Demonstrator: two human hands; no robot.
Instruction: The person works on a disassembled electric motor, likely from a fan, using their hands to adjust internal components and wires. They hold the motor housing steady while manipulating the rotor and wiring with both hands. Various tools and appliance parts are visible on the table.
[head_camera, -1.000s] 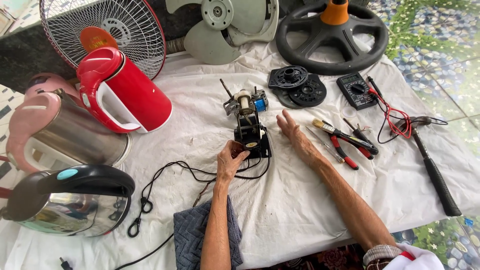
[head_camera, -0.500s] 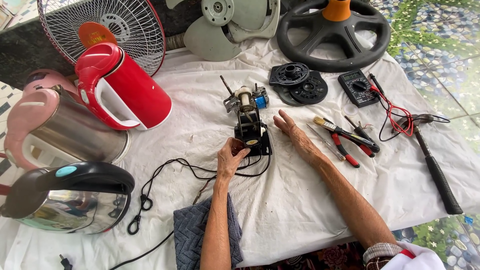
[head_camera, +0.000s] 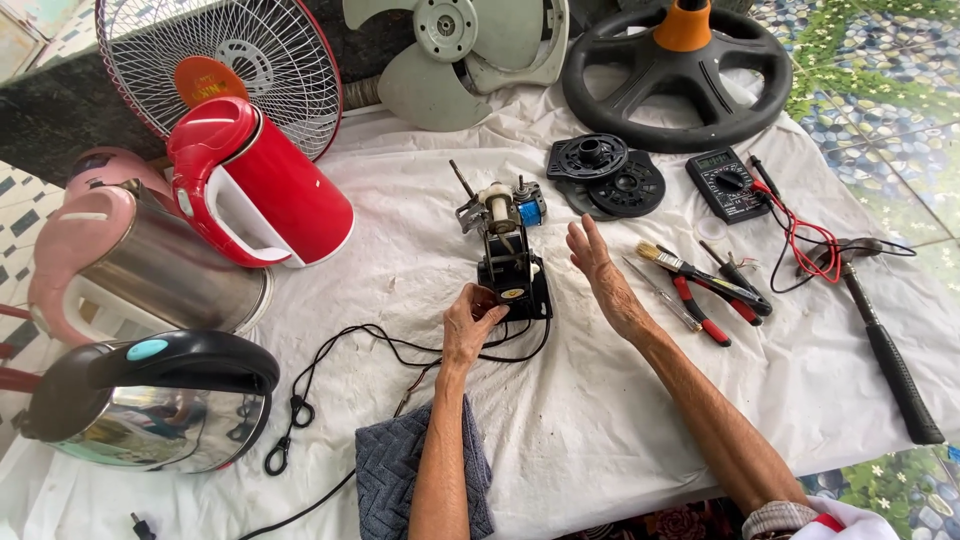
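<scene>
We cannot see the near end of the small motor (head_camera: 508, 262) — the left hand (head_camera: 470, 322) covers it, and its fingertips are lost behind the black housing. The fan guard (head_camera: 222, 70), the fan blade (head_camera: 455, 55) and the black wheel-shaped base (head_camera: 675, 75) are all cut off by the far edge. At the left edge the pink kettle (head_camera: 120, 265) and the black-lidded kettle (head_camera: 150, 405) run out of view. The multimeter (head_camera: 727, 185) shows a display too small to read — likewise the fan guard's orange badge.
</scene>
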